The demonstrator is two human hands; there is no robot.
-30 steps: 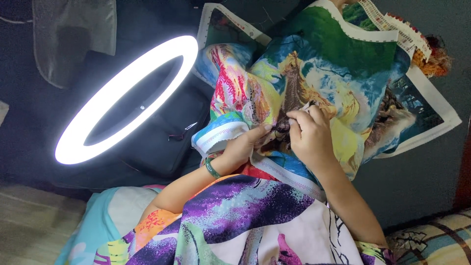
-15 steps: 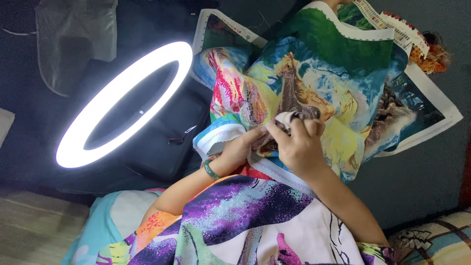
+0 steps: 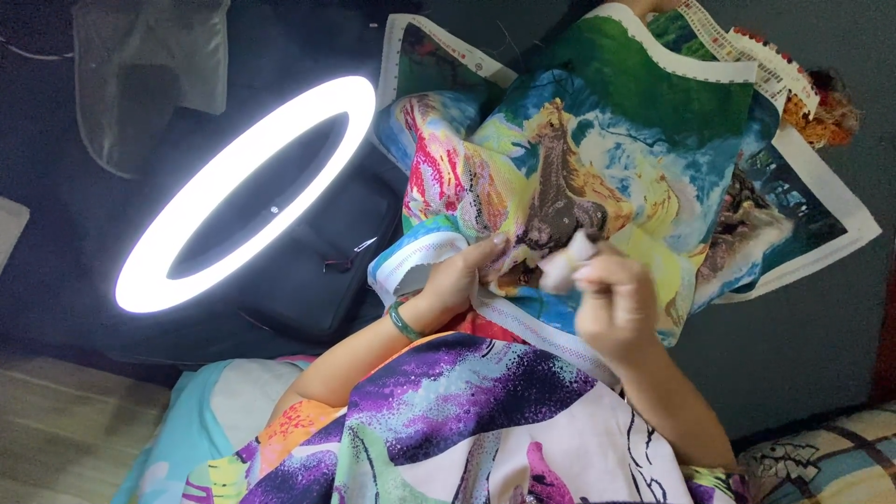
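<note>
The left hand [image 3: 455,280] pinches the colourful embroidery canvas [image 3: 597,159]; the blurred right hand [image 3: 611,303] hovers just above it.

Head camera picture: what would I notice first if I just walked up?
A glowing white ring light shines at the left. Beside it, at the centre and right, lies a big colourful embroidered cloth showing a horse. The left hand holds its edge, and the right hand, blurred, is raised just above it.

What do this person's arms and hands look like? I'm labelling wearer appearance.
Both forearms are bare, with no sleeves reaching them. The left hand has a green bangle at the wrist. The right hand is blurred; no ring or glove is discernible.
</note>
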